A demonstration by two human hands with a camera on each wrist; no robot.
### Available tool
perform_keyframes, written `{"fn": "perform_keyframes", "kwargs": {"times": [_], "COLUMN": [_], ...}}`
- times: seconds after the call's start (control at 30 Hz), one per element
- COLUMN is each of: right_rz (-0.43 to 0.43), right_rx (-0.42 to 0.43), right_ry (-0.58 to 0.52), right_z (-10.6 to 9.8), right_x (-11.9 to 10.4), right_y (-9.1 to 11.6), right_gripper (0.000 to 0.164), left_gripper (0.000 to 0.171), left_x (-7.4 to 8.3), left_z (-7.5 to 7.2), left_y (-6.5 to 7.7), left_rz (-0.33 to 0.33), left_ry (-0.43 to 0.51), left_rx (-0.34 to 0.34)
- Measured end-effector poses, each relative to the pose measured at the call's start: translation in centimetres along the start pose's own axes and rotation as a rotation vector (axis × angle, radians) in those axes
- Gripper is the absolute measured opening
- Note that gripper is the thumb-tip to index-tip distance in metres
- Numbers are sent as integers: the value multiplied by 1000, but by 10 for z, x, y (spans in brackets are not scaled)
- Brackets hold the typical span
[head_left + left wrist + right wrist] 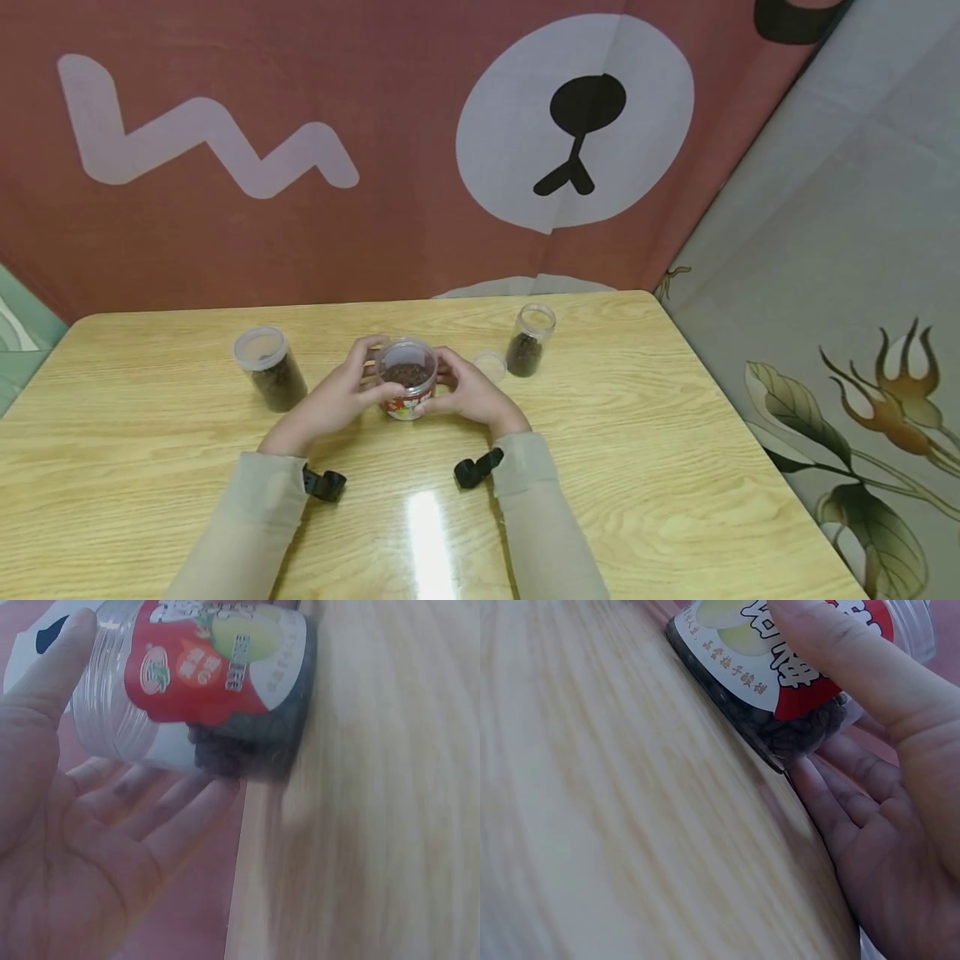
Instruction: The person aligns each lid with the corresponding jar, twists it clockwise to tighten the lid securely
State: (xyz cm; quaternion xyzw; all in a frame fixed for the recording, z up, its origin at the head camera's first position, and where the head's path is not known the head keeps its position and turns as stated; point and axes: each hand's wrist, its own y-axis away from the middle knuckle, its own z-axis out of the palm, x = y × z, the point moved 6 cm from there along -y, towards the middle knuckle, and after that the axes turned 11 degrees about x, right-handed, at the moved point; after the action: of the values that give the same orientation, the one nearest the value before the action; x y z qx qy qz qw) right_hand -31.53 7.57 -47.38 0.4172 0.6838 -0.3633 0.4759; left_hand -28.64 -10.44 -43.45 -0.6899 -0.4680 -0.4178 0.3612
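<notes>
A clear plastic jar point(408, 408) with a red and white printed label stands at the middle of the table, its top uncovered and dark brown bits inside. My left hand point(345, 392) holds its left side, thumb at the upper front and fingers behind. On the opposite side my right hand point(471, 392) grips it, with the thumb across the label in the right wrist view. The left wrist view shows the jar point(217, 667) with the left thumb near its rim. Close to the right fingers lies a clear round lid point(491, 365), partly hidden by that hand.
A taller clear jar point(279, 379) with a whitish translucent top and dark contents stands to the left. Another clear jar point(527, 350), half filled with dark bits, is at the right rear. The wooden table point(637, 467) ends at a printed curtain point(405, 250).
</notes>
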Motion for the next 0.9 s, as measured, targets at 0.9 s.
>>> {"fn": "perform_keyframes", "kwargs": {"times": [0.9], "right_rz": [-1], "right_rx": [-38], "right_ry": [-35], "right_z": [-2], "right_x": [-2], "right_y": [1], "right_gripper": [71], "left_gripper": [68], "left_x": [-11], "left_z": [-8], "left_y": [6], "left_rz": [-61], "left_ry": [91], "left_rx": [-100]}}
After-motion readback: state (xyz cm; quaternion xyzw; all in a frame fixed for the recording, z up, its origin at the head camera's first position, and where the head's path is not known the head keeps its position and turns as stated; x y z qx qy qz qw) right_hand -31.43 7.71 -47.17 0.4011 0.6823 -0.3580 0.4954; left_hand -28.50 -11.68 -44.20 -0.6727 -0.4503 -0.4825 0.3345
